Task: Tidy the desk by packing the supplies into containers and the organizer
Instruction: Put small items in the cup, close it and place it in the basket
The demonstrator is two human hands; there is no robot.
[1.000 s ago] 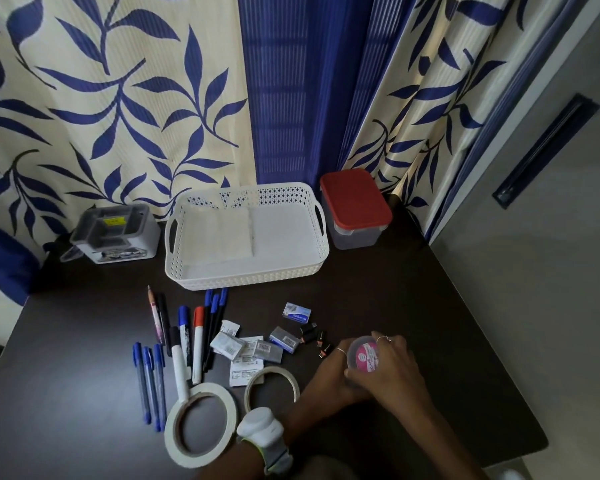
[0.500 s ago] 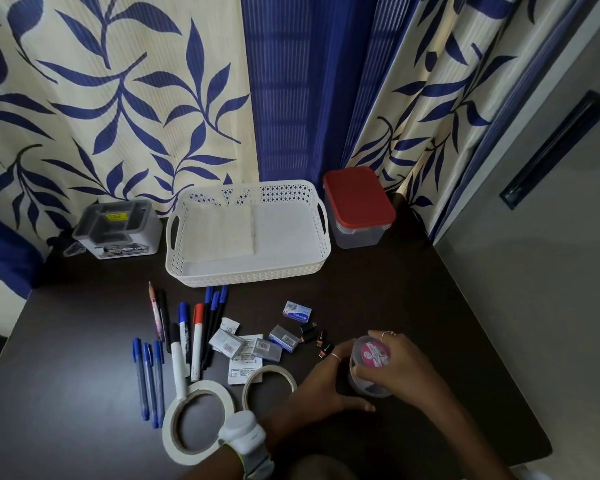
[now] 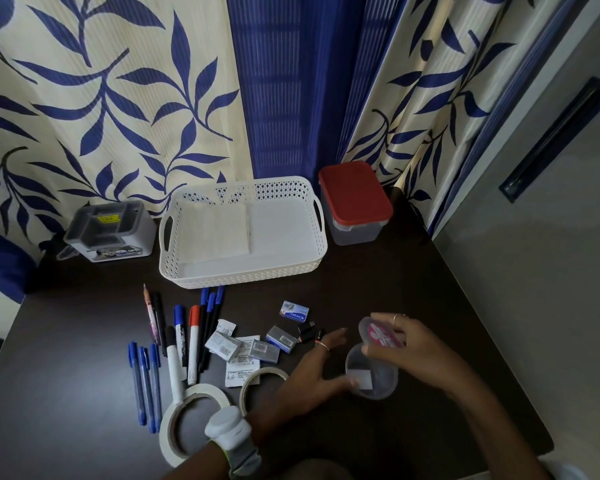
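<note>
A small clear round container (image 3: 373,377) stands open on the dark desk (image 3: 361,282), a white label showing inside. My right hand (image 3: 404,344) holds its clear lid with a pink sticker (image 3: 378,332) tilted just above it. My left hand (image 3: 317,367) rests beside the container with fingers spread, thumb against its left wall. Small black binder clips (image 3: 309,330) and staple boxes (image 3: 281,339) lie just left of my fingers. Pens and markers (image 3: 184,341) and two tape rolls (image 3: 191,420) lie further left.
At the back stand a white perforated basket (image 3: 243,275), a red-lidded clear box (image 3: 355,202) and a grey desk organizer (image 3: 110,230). Curtains hang behind the desk. The desk's right edge runs along a grey wall.
My right hand has lifted the pink-stickered lid off the small container, which now stands open. My left hand has opened and spread beside it.
</note>
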